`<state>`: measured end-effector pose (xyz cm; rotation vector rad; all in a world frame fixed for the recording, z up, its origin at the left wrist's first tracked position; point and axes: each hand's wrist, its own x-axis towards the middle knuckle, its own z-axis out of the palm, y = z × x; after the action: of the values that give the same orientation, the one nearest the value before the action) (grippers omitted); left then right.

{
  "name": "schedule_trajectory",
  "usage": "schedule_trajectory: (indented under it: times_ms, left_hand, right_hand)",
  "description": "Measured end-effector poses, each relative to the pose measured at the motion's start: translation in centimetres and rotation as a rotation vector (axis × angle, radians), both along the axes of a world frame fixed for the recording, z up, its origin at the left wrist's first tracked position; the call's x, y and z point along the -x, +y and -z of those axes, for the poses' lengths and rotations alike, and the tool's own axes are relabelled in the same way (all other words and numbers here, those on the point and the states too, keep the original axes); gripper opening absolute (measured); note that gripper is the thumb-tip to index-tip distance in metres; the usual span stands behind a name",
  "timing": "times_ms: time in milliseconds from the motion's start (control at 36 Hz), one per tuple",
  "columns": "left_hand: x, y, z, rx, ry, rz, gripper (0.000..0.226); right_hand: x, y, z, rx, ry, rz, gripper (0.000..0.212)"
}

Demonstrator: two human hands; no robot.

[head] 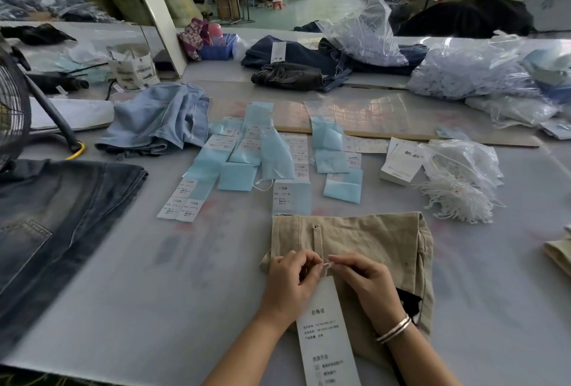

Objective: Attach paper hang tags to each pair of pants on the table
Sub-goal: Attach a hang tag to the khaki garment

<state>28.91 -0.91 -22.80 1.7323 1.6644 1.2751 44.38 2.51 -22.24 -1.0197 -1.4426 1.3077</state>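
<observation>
Head view: a folded pair of khaki pants (pixel 370 249) lies on the grey table (pixel 154 293) at 6 o'clock, waistband toward the far side. A long white paper tag (pixel 327 333) rests on the pants, lower end pointing to 6 o'clock and past the fabric edge, upper end between the two hands. The left hand (pixel 290 277) has its fingers curled and pinches the top of the tag. The right hand (pixel 367 280) also has its fingers curled, fingertips meeting those of the left hand at the tag's upper end; a thin white string appears pinched there, though it is too small to confirm. A silver bracelet (pixel 394 328) sits on the right wrist. At 12 o'clock from the pants, rows of blue and white size labels (pixel 256 154) are spread flat. At 2 o'clock, a stack of white tags (pixel 401 163) lies beside a bundle of white strings (pixel 457 197) spilling from a clear bag. At 9 o'clock, dark jeans (pixel 55 215) lie flat; at 11 o'clock, light blue jeans (pixel 160 120) are folded.
</observation>
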Motion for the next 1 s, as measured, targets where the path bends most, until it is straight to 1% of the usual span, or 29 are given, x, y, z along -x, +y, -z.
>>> schedule_trajectory:
  times_ms: [111, 222, 417, 500, 667, 861, 1000]
  left_hand:
    - [0.01, -0.07, -0.05, 0.010, -0.001, 0.002, 0.021]
    - [0.01, -0.07, -0.13, 0.018, -0.003, 0.002, 0.021]
    - [0.05, -0.09, 0.08, 0.023, 0.027, 0.004, 0.011]
    - [0.10, -0.07, -0.14, 0.028, 0.005, 0.007, 0.017]
    - [0.21, -0.06, 0.10, 0.015, 0.021, 0.022, 0.006]
    - [0.17, -0.05, -0.02, 0.028, -0.009, 0.015, 0.018]
    - [0.33, 0.06, 0.30, 0.046, -0.021, 0.024, 0.008]
  right_hand:
    - [-0.03, 0.06, 0.16, -0.011, 0.027, 0.018, 0.024]
    - [0.05, 0.11, 0.33, -0.035, 0.009, 0.015, 0.026]
    - [0.04, 0.18, 0.54, -0.040, -0.012, 0.020, 0.025]
    - [-0.03, 0.14, 0.56, -0.035, -0.033, 0.008, 0.023]
    - [0.09, 0.13, 0.51, -0.027, -0.033, 0.024, 0.026]
    - [0.30, -0.02, 0.37, -0.085, -0.125, 0.004, 0.023]
    - [0.49, -0.15, 0.33, -0.092, -0.142, 0.012, 0.023]
